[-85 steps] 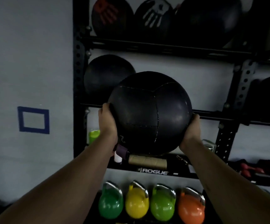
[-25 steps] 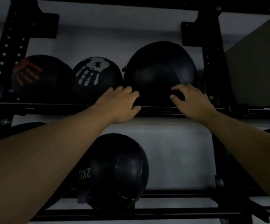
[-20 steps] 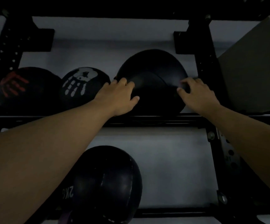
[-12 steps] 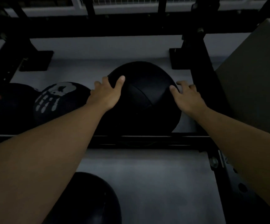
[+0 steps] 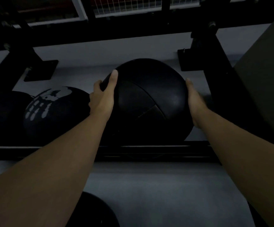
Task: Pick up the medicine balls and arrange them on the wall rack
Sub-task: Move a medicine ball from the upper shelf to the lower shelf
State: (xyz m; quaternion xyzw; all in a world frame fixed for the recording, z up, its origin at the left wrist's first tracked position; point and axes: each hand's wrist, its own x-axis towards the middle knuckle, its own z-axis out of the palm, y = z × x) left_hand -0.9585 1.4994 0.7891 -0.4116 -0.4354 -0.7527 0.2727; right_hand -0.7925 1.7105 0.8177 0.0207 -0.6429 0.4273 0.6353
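On the top shelf of a black steel wall rack (image 5: pixel 149 152), a large round black leather medicine ball (image 5: pixel 147 102) is seated against the pale wall, its lower part hidden behind the front rail. It is clasped from both sides. The left hand (image 5: pixel 102 97) is laid on its left flank, thumb stretched straight up over the front panel and fingers curled round the far side, so the ball is gripped rather than merely touched. The right hand (image 5: pixel 194 102) is pressed flat against the right flank, fingers held together and extended; their tips are lost behind the curve. An opposed, two-sided hold of this kind is judged suitable for a heavy sphere, which would otherwise roll or slip.

Just beside it on the left, a second black ball printed with a white handprint (image 5: pixel 51 110) is shelved, apparently touching the first, though the dim light makes this uncertain. A black upright post (image 5: pixel 218 66) stands close on the right, so the gap is a snug one. The placement looks nearly settled; whether the ball's weight is fully borne by the rails cannot be told.
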